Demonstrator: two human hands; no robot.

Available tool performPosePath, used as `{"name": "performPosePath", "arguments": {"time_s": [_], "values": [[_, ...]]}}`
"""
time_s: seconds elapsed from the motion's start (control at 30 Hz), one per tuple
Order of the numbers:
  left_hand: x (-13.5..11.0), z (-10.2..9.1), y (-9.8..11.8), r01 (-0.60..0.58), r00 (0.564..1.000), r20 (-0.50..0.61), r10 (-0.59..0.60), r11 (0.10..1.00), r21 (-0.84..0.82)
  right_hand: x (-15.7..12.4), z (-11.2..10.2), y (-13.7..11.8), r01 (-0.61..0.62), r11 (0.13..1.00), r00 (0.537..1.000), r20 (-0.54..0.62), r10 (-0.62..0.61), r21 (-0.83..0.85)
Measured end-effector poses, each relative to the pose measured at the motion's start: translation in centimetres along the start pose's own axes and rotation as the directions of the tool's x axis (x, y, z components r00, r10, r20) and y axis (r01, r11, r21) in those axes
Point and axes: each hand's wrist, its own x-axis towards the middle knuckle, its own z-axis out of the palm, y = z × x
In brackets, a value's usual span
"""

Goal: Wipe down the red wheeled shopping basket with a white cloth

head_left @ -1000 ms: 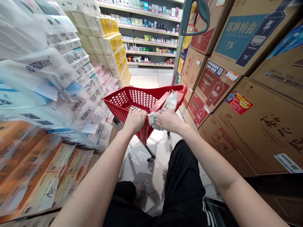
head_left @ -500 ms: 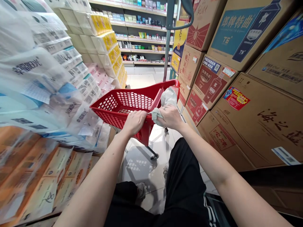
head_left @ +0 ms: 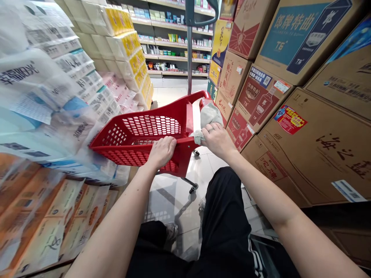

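A red plastic shopping cart basket (head_left: 139,148) with perforated walls stands in front of me on a wheeled frame, turned sideways. My left hand (head_left: 162,151) is closed over its near rim, fingers curled on the edge. In my right hand (head_left: 218,141), a pale grey cloth (head_left: 211,114) is bunched against the right end of the basket, part of it poking out left of the fingers. A grey upright pole (head_left: 189,58) with a looped handle (head_left: 202,21) rises behind the basket.
Wrapped tissue packs (head_left: 34,88) are stacked on the left, close to the basket's left end. Cardboard cartons (head_left: 319,154) form a wall on the right. Stocked shelves (head_left: 179,48) stand at the back. A caster wheel (head_left: 193,188) rests on the tiled floor near my feet.
The cart has swung, its basket shifting left toward the tissue packs and its pole moving left. My right hand and the cloth have moved right, away from my left hand.
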Motion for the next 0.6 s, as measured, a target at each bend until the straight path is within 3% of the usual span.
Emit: {"name": "performPosePath", "arguments": {"time_s": [0.27, 0.47, 0.6], "values": [[0.2, 0.5, 0.8, 0.029, 0.999, -0.034, -0.028, 0.999, 0.028, 1.8, 0.5, -3.1, -0.069, 0.997, 0.990, 0.121, 0.072, -0.032], [0.0, 0.8, 1.0, 0.024, 0.999, -0.033, -0.022, 0.998, 0.052, 2.4, 0.5, -3.2, -0.103, 0.995, 0.984, 0.147, 0.099, 0.016], [0.0, 0.6, 0.7, 0.019, 1.000, 0.007, -0.019, 1.000, 0.009, 2.4, 0.7, -2.3, -0.043, 0.999, 0.988, 0.152, 0.039, 0.022]]}}
